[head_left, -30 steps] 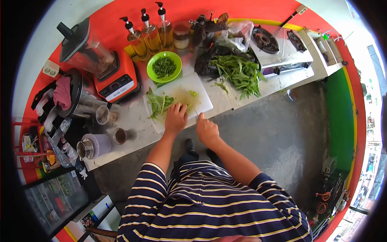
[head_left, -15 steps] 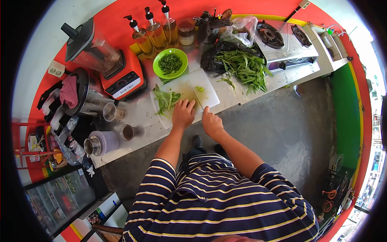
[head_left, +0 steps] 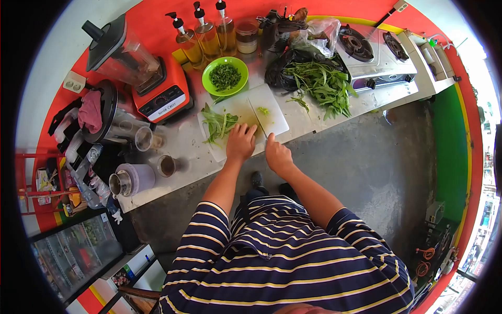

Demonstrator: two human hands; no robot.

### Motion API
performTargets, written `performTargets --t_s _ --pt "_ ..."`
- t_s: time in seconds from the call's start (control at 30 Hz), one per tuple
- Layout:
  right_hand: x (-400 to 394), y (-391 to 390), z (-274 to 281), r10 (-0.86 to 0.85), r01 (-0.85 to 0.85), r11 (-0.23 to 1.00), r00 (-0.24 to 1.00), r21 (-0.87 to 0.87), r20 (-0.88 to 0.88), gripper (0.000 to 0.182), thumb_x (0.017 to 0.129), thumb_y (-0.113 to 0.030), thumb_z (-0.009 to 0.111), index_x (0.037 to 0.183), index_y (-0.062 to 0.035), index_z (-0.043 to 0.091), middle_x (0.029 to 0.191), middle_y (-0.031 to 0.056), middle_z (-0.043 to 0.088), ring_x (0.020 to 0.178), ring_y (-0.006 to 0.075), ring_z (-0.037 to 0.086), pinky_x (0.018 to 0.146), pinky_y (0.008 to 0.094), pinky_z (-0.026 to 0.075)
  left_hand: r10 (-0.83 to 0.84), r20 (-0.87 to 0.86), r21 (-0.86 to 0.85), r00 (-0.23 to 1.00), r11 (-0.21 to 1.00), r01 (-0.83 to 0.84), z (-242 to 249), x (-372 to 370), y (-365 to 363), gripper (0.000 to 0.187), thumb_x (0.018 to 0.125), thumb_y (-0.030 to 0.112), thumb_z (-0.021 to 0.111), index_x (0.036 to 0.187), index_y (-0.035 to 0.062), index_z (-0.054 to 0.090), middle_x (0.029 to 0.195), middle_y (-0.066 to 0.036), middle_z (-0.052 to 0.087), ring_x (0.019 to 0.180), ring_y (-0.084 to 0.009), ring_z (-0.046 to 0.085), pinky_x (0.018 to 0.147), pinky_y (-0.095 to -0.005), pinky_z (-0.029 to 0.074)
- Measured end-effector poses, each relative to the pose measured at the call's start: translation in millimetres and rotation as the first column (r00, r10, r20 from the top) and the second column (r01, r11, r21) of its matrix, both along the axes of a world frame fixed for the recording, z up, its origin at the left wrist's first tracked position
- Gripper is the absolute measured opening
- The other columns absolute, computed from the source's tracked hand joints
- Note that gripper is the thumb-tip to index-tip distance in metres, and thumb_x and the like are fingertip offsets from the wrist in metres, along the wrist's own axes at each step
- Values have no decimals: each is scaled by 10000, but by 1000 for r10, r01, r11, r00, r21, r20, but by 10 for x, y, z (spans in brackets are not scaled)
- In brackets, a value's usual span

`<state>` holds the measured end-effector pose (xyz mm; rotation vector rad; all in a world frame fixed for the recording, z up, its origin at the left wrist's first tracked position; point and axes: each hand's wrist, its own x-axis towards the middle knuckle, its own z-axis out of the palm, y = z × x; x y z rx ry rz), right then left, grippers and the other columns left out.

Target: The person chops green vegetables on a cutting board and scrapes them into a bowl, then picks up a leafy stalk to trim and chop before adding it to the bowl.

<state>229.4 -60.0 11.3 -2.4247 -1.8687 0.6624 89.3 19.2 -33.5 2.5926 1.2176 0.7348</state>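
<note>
My right hand (head_left: 278,155) is closed round the handle of a knife (head_left: 257,116), whose blade lies across the white cutting board (head_left: 277,121). Left of the blade, my left hand (head_left: 242,141) presses on the stems of some green leaves (head_left: 218,124), fingers together. Small cut bits (head_left: 263,111) rest to the right of the blade. Behind the board sits a green bowl (head_left: 243,78) of chopped greens (head_left: 225,77). A larger bunch of leafy greens (head_left: 324,86) spills from a black plastic bag (head_left: 280,72) to the right.
A red blender (head_left: 162,99) and a steel-and-plastic container (head_left: 137,179) stand at the left, near a small cup (head_left: 167,166). Pump bottles (head_left: 208,42) and a jar (head_left: 247,39) line the back. A gas stove (head_left: 376,55) is at the right of the counter (head_left: 196,180).
The whole view has shifted slightly, so the counter items appear a little lower and to the right. Both hands keep their holds, with little other visible change.
</note>
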Motion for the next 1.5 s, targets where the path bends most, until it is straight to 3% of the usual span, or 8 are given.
performTargets --t_s 0.1,0.5,0.6,0.7,1.13,1.27,1.33,1.5 --pt "75 161 40 -42 37 998 994 -52 -97 285 928 -69 533 1172 16 413 979 295 708 924 465 710 813 527 575 8 -2 -3 1000 1000 -8 2 2 -12 329 858 135 634 1185 111 661 1006 -96 577 1028 -327 550 884 -456 472" --pt "18 130 -44 44 -45 998 998 36 42 332 945 -88 544 1228 41 430 897 222 736 827 387 749 722 458 614 8 27 -17 1000 1000 -8 40 -2 -8 310 851 127 626 1157 94 654 1000 -100 593 999 -318 555 873 -443 471" --pt "92 247 91 46 -51 996 997 -74 -60 403 920 -57 551 1268 61 385 981 272 718 910 446 720 792 504 589 7 15 6 1000 1000 -7 48 -2 -4 308 846 122 618 1150 82 650 999 -108 594 997 -320 556 871 -443 470" --pt "26 85 7 70 -72 996 997 50 35 329 952 -95 536 1233 42 431 882 211 740 812 375 750 699 446 616 -3 102 26 995 1000 0 50 6 10 273 817 80 603 1085 50 650 963 -141 596 939 -358 560 822 -478 472" --pt "-20 104 3 47 -47 998 999 43 13 218 963 -100 526 1134 11 449 916 223 736 850 394 743 726 459 612 52 141 35 989 998 -58 27 0 1 196 840 84 593 1028 41 627 981 -149 614 952 -363 571 810 -471 472" --pt "-66 83 -94 35 -36 999 998 9 44 208 965 -94 520 1131 6 444 908 222 737 843 398 744 736 461 613 29 124 -7 992 1000 -28 58 3 8 186 847 85 596 1026 43 621 965 -144 612 942 -359 572 799 -469 472" --pt "-55 261 1 52 -52 999 998 -1 -26 303 946 -71 520 1205 35 404 964 282 715 922 433 723 785 496 593 27 123 4 992 1000 -28 53 -4 15 186 847 85 596 1027 47 620 962 -143 611 940 -357 572 798 -469 471" --pt "-48 275 35 65 -65 998 998 -21 -8 288 954 -89 527 1194 30 422 927 254 727 878 397 738 745 469 606 39 113 1 993 999 -39 45 -7 10 172 841 85 597 1009 52 610 955 -138 607 938 -356 571 800 -468 470"
